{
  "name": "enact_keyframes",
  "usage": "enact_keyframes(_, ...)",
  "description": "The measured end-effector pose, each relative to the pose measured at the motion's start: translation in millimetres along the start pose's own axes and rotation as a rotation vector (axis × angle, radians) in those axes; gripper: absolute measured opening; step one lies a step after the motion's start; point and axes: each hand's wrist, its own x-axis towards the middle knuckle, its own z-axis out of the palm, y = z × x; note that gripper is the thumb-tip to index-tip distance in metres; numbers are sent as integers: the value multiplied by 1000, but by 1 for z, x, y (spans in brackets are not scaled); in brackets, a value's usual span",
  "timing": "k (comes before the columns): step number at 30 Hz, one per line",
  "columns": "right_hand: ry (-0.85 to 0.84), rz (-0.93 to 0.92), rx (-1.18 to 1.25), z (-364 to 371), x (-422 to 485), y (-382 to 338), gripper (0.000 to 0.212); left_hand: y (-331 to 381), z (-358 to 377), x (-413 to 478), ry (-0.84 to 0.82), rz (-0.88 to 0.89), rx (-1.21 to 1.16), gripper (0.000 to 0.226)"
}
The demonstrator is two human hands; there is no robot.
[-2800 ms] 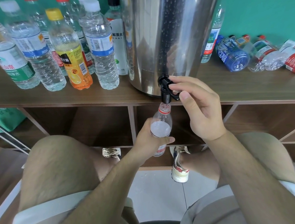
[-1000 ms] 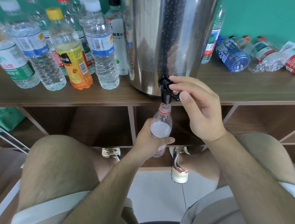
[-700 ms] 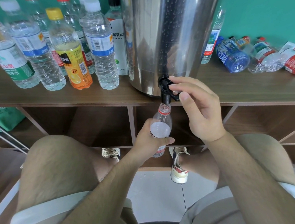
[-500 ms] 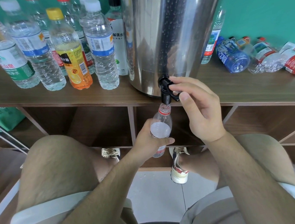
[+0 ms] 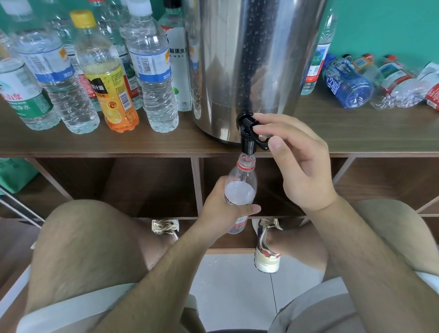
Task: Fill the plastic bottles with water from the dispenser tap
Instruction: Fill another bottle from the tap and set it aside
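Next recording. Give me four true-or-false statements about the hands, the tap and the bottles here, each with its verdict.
1. The left hand holds the small clear plastic bottle under the black tap of the steel dispenser drum. True.
2. The right hand hangs idle. False: its fingers pinch the tap's lever.
3. The bottle under the tap is capped. False: its mouth is open.
4. The yellow-capped orange juice bottle stands upright left of the drum. True.

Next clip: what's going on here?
A person fills a small plastic bottle, held in the left hand with its open neck under the black tap of a steel dispenser. The right hand pinches the lever. The bottle looks mostly full. Capped bottles stand on the shelf at left; more bottles lie at right.
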Motion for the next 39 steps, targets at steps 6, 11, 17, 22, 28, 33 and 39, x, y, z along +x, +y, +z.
enact_keyframes(6, 5, -4, -5, 0, -1, 1, 28, 0, 0, 0, -3, -3, 4, 78)
enact_keyframes(11, 3, -5, -6, 0, -1, 1, 28, 0, 0, 0, -6, -6, 0, 78)
enact_keyframes(17, 7, -6, -13, 0, 0, 0, 29, -1, 0, 0, -5, -4, -11, 78)
enact_keyframes(22, 10, -6, -11, 0, 0, 0, 29, -2, 1, 1, 3, -2, 4, 77)
enact_keyframes(28, 7, -10, -11, 0, 0, 1, 28, -3, 1, 2, 4, -11, 15, 76)
enact_keyframes(33, 9, -10, -2, 0, 0, 1, 28, -4, 1, 2, 4, -7, 20, 78)
enact_keyframes(39, 10, -4, -1, 1, -1, 2, 28, -4, 1, 1, 1, -13, 14, 77)
